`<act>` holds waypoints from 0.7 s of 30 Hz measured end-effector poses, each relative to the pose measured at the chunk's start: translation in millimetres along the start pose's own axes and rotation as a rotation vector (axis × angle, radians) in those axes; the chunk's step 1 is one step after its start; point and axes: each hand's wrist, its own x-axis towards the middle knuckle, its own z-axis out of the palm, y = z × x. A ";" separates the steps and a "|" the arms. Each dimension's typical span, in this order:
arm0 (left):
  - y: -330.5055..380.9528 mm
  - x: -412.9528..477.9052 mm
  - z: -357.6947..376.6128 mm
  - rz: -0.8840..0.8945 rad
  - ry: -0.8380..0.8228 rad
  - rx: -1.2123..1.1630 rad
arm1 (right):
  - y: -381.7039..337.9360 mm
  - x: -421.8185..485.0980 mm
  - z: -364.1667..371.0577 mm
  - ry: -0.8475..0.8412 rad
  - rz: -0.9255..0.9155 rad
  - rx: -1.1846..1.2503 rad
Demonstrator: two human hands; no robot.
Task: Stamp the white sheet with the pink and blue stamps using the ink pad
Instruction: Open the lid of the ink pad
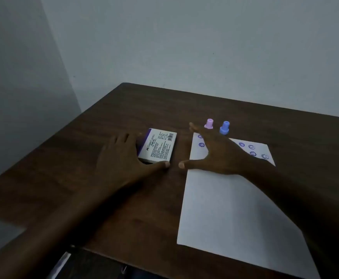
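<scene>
The ink pad box, white with purple trim and printed text, lies closed on the table left of the sheet. My left hand rests against its left and near sides, fingers spread, thumb along the front edge. My right hand hovers open over the top left part of the white sheet, fingers spread, holding nothing. Several purple stamp marks show along the sheet's far edge. The pink stamp and the blue stamp stand upright just beyond the sheet, past my right fingertips.
The dark wooden table stands in a corner against grey walls. Its left edge runs diagonally down to the left. A dark object with a white strip sits below the table's near edge.
</scene>
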 end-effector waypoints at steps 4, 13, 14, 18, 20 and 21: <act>-0.6 4.7 8.5 -0.008 0.045 0.073 | -11.6 2.3 0.2 -0.058 -0.046 -0.030; 4.7 4.3 6.9 -0.017 0.000 0.080 | -16.3 7.6 -2.5 -0.111 -0.027 -0.122; 5.4 3.4 6.1 -0.017 -0.003 0.080 | -17.7 7.3 -3.2 -0.114 -0.026 -0.130; 8.0 0.4 -2.8 -0.032 0.010 0.018 | -20.2 8.1 -5.1 -0.113 -0.045 -0.155; 10.0 -1.4 -12.7 -0.102 -0.047 -0.121 | -20.2 9.6 -5.7 -0.122 -0.054 -0.156; 10.4 -1.4 -18.9 -0.153 -0.083 -0.230 | -20.7 9.7 -6.5 -0.128 -0.056 -0.151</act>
